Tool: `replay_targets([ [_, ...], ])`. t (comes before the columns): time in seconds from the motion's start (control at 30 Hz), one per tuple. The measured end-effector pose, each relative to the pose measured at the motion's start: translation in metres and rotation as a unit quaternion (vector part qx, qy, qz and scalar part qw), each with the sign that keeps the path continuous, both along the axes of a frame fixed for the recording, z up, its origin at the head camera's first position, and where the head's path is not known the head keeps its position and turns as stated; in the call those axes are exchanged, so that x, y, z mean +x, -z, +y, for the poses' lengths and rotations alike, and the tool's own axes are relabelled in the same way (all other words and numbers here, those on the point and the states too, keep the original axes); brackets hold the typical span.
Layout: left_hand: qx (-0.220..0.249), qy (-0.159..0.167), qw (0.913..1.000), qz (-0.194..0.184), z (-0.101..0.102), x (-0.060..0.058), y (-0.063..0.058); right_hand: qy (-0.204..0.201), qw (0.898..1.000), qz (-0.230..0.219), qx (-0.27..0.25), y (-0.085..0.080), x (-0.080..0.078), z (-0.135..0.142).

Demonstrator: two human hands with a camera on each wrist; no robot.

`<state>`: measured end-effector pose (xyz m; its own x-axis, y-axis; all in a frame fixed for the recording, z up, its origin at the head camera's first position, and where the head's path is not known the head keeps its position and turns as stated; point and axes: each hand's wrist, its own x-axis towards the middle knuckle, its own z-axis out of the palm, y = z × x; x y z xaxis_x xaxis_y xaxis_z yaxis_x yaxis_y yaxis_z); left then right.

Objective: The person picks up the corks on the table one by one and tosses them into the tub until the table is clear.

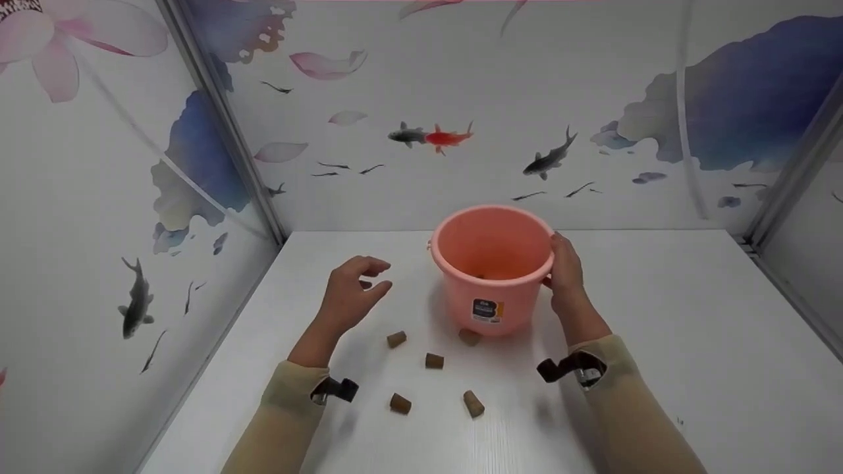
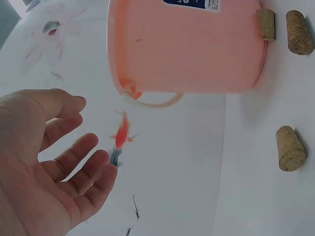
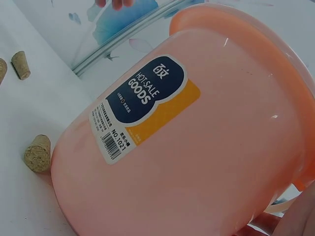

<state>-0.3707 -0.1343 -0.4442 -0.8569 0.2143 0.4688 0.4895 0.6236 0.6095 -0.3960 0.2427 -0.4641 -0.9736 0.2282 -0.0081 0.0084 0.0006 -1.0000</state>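
A pink plastic bucket (image 1: pixel 490 291) stands upright at mid-table, its label facing me. My right hand (image 1: pixel 568 271) grips it at the right side of its rim; in the right wrist view only a few fingers show at the lower corner. Left of the bucket, my left hand (image 1: pixel 354 289) hovers with fingers loosely bent and nothing in them. One cork (image 1: pixel 469 337) lies close against the bucket's base. Whether the bucket touches the table there, I cannot tell. Something small and dark (image 1: pixel 481 276) shows inside the bucket.
Several corks lie on the white table (image 1: pixel 672 316) in front of the bucket: one cork (image 1: pixel 396 339), another cork (image 1: pixel 435 361), a cork (image 1: pixel 400 403) and a tilted cork (image 1: pixel 473 403). Painted wall panels (image 1: pixel 487 85) enclose the table at the back and sides.
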Motion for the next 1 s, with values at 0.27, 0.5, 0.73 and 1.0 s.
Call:
replay_targets([
  [0.27,0.009,-0.007,0.9991,-0.041,-0.013,0.003,0.02,-0.006,1.0,-0.004,0.006,0.001,0.0,0.001],
  [0.5,0.0,-0.01,0.9977,-0.067,-0.014,0.003,0.032,-0.002,1.0,-0.009,0.0,0.0,-0.002,0.0],
  [0.73,-0.013,-0.004,0.9956,-0.093,-0.011,0.003,0.043,0.001,1.0,-0.008,-0.005,-0.002,0.0,0.001],
  [1.0,-0.038,0.035,0.9878,-0.147,-0.01,0.004,0.061,-0.007,1.0,-0.007,-0.009,-0.004,0.001,-0.001],
])
